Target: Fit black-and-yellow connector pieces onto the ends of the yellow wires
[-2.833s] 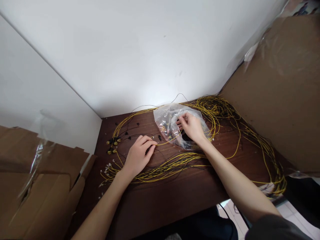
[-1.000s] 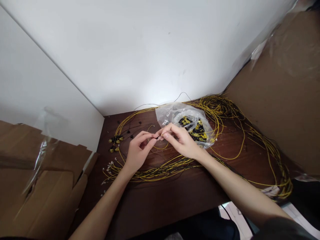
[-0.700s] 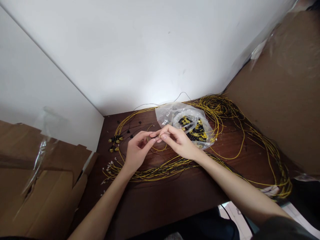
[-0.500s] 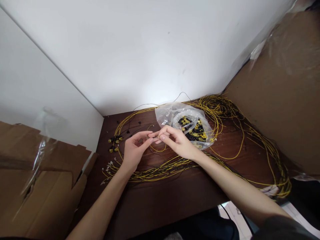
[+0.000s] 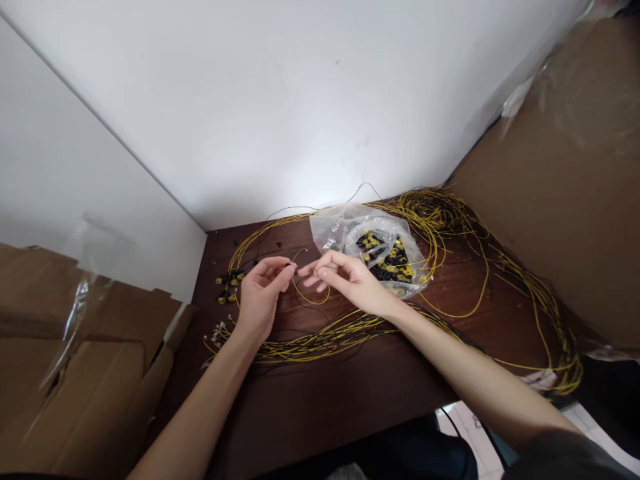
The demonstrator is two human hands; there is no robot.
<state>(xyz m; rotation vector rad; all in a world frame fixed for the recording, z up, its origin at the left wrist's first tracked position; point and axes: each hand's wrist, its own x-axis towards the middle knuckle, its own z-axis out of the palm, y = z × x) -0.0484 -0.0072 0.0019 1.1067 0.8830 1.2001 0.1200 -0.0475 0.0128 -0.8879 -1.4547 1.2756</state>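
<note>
Small black part (image 5: 287, 265) is pinched by left hand (image 5: 257, 293), yellow wire (image 5: 313, 304) by right hand (image 5: 351, 280); the part could be dropped if its pinch is slackened.

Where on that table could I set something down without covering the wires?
The front strip of dark table, between the wire bundle and the near edge. It's crowded further back: left hand, right hand, plastic bag and, at back right, the tangled wire coil.

No readable text, no legible labels, brands, numbers or signs
</note>
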